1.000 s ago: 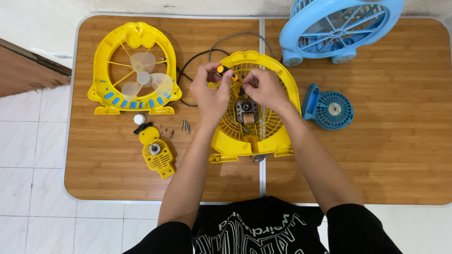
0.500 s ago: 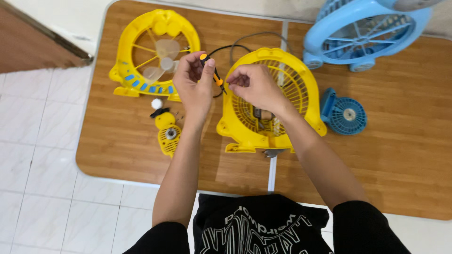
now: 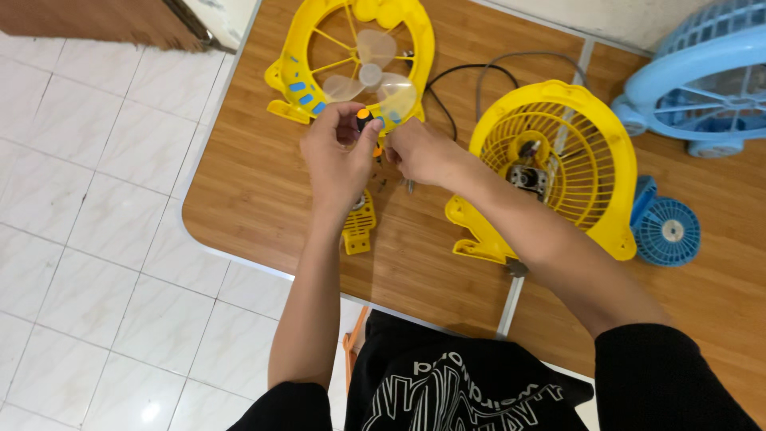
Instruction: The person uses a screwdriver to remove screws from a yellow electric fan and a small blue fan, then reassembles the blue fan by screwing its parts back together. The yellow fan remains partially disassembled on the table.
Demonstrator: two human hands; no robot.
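Hands: left point(image 3: 339, 156) pinches orange-tipped screwdriver point(image 3: 364, 120), right point(image 3: 419, 152) closed (contents hidden); two yellow fan shells point(image 3: 558, 112), two blue fans point(image 3: 669, 231).

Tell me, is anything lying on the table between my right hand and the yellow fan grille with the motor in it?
Nothing visible does. The right hand is beside the left hand, which holds a small orange-tipped tool. The wood tabletop between it and the yellow fan grille shows bare; only the person's own forearm crosses it.

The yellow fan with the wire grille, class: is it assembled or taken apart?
Taken apart: the yellow grille half lies flat with its motor exposed, bladeless.
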